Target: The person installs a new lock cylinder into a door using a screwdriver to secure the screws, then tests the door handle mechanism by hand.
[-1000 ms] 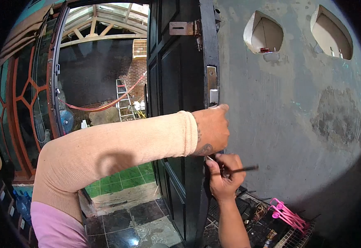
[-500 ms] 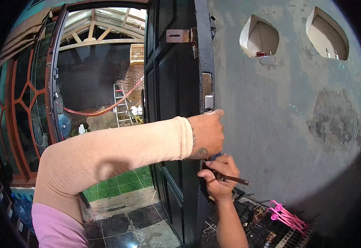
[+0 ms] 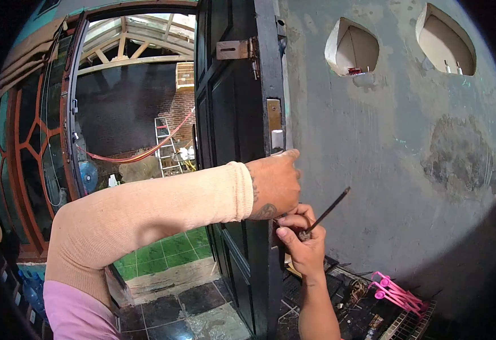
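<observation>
A black panelled door (image 3: pixel 233 107) stands open, its edge facing me with a metal lock plate (image 3: pixel 274 116) set in it. My left hand (image 3: pixel 276 181), below a beige sleeve, wraps across the door edge just under the lock plate; its fingers curl on the far side and what they hold is hidden. Below it, my right hand (image 3: pixel 304 235) is closed on a thin dark rod (image 3: pixel 333 209), which points up and to the right. The right fingertips are near the door edge, partly behind my left wrist.
The grey wall (image 3: pixel 367 147) with two niches is to the right. Pink objects (image 3: pixel 395 293) and a wire rack (image 3: pixel 415 326) lie on the cluttered floor at lower right. Through the doorway are a ladder (image 3: pixel 165 147), a red hammock (image 3: pixel 140 156) and green tiles (image 3: pixel 165 254).
The dark rod in my right hand has swung from pointing right and slightly down to pointing up and right. The view has shifted slightly, so the door appears further left.
</observation>
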`<state>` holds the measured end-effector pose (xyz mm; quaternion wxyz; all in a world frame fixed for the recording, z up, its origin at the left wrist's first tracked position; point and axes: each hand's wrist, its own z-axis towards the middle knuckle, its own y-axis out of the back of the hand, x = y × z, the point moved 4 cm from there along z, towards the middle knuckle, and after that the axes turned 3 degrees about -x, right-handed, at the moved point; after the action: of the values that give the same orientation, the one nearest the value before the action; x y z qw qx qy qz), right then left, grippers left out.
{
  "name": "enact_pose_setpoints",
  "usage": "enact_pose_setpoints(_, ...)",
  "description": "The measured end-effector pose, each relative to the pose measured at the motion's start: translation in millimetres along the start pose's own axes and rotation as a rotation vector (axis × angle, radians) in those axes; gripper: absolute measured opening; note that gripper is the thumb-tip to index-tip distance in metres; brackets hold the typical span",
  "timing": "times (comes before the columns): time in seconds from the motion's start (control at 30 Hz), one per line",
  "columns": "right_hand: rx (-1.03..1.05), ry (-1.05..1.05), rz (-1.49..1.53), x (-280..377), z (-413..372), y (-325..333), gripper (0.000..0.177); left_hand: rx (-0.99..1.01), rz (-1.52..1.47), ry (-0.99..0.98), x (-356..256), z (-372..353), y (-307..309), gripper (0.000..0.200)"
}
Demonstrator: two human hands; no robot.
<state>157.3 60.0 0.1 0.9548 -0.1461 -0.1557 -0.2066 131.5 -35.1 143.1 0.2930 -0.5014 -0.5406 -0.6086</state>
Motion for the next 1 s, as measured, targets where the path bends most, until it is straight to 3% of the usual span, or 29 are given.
enact_pose_setpoints(0.1,0.05,-0.141,0.082,2,1,-1,0.015,-0.022,-0.008,0.001,-1,-1,0,0.011)
enact_pose_setpoints(0.3,0.071,-0.034,0.107,-6,3,-1,0.017,-0.051,-0.029,0.006,-5,-5,3,0.01)
enact_pose_setpoints(0.6,0.069,-0.04,0.114,-1,4,-6,0.014,-0.002,-0.063,-0.015,-10,-4,0,0.01)
enact_pose_setpoints(0.83,-0.054,-0.032,0.023,-1,-5,-8,0.016,0.075,-0.069,-0.031,-9,2,0,0.009)
enact_pose_setpoints(1.0,-0.189,0.083,-0.166,6,-10,-10,0.018,-0.028,-0.08,-0.038,-7,2,-4,0.008)
